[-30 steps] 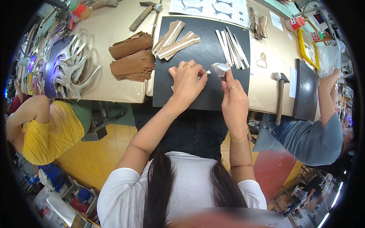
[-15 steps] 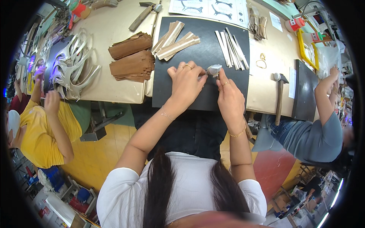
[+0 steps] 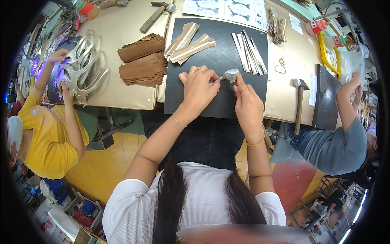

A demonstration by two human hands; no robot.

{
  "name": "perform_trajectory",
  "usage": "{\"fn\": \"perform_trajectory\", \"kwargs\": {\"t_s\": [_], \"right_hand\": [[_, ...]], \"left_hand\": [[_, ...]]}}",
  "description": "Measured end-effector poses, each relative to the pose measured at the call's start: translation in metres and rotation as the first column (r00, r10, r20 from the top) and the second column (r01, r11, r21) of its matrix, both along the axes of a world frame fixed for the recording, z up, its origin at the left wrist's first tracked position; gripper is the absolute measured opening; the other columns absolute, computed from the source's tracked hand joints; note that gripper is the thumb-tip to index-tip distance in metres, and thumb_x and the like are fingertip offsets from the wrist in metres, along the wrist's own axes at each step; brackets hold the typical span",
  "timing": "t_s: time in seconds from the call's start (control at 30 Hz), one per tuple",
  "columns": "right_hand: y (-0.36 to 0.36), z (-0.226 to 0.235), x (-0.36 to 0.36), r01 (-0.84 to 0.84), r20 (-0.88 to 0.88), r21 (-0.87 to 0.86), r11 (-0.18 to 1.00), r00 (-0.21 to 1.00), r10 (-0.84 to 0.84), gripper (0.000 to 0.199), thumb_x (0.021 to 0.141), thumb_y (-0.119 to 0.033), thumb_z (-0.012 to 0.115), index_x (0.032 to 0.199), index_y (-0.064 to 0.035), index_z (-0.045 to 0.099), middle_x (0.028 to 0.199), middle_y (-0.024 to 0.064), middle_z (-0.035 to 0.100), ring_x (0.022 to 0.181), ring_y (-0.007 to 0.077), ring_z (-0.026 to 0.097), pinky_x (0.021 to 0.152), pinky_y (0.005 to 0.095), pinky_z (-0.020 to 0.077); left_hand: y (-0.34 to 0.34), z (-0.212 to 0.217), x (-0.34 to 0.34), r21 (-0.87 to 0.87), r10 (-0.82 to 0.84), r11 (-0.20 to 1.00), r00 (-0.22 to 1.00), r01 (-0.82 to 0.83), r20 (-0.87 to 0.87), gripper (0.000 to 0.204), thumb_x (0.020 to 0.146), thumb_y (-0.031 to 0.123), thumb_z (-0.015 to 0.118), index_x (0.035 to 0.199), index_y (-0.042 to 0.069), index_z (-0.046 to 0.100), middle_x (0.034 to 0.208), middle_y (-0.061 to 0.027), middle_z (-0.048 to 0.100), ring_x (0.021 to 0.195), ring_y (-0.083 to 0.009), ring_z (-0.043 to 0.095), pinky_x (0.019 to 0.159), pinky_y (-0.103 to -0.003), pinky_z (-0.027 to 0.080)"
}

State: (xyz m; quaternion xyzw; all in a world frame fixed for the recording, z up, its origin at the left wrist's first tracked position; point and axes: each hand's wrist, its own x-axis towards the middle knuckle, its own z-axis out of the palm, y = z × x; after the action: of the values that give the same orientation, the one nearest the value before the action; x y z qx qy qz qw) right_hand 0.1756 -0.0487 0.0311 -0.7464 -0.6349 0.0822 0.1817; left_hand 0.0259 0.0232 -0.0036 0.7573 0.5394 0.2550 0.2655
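Observation:
My left hand (image 3: 200,86) and my right hand (image 3: 246,101) meet over a black mat (image 3: 219,40) and together pinch a small silver strip piece (image 3: 230,75). The left fingers grip its near end, the right fingers hold it from the right side. Loose silver strips (image 3: 248,53) lie fanned on the mat just beyond the hands. Tan strips (image 3: 189,42) lie in two bundles at the mat's far left.
Stacks of brown cut pieces (image 3: 142,61) sit left of the mat. A hammer (image 3: 300,103) lies to the right, another hammer (image 3: 156,14) at the far edge. A person in yellow (image 3: 48,134) handles silver shapes (image 3: 83,67) on the left. A person in grey (image 3: 337,138) works on the right.
My hands have closed in on the silver piece and lowered it to the mat. The person in yellow has reached both arms up onto the silver shapes.

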Motion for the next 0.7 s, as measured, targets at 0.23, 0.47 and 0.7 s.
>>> {"fn": "perform_trajectory", "kwargs": {"t_s": [0.23, 0.47, 0.7], "right_hand": [[-0.002, 0.004, -0.006, -0.047, -0.050, 0.045, 0.998, 0.998, 0.050, 0.046, 0.102, -0.020, 0.058, 0.147, -0.0215, 0.053, 0.084, 0.0123, 0.062, 0.067, 0.0349, 0.066, 0.059, 0.0453, 0.0524], [0.005, -0.003, 0.003, 0.031, -0.170, 0.248, 0.968, 0.985, 0.012, 0.047, 0.101, -0.019, 0.059, 0.148, -0.0216, 0.053, 0.084, 0.0125, 0.062, 0.067, 0.0352, 0.065, 0.059, 0.0456, 0.0521], [0.003, 0.002, -0.002, 0.029, -0.019, -0.104, 0.994, 0.999, -0.031, 0.038, 0.102, -0.017, 0.058, 0.139, -0.0120, 0.059, 0.096, 0.0142, 0.068, 0.083, 0.0370, 0.067, 0.070, 0.0454, 0.0523]], "left_hand": [[0.000, -0.002, 0.001, 0.039, 0.010, 0.999, 1.000, -0.010, -0.005, 0.009, 0.078, 0.020, 0.076, 0.079, 0.011, 0.076, 0.082, 0.0008, 0.065, 0.090, -0.0208, 0.055, 0.083, -0.040, 0.028], [0.003, -0.005, 0.007, 0.034, -0.008, 0.999, 1.000, 0.008, 0.012, 0.008, 0.080, 0.019, 0.076, 0.079, 0.011, 0.076, 0.082, 0.0000, 0.064, 0.089, -0.0213, 0.056, 0.083, -0.041, 0.028], [0.001, -0.004, 0.001, 0.073, -0.028, 0.997, 0.999, 0.027, 0.019, 0.012, 0.080, 0.022, 0.079, 0.086, 0.011, 0.078, 0.086, 0.0002, 0.067, 0.090, -0.0204, 0.056, 0.084, -0.041, 0.027]]}}
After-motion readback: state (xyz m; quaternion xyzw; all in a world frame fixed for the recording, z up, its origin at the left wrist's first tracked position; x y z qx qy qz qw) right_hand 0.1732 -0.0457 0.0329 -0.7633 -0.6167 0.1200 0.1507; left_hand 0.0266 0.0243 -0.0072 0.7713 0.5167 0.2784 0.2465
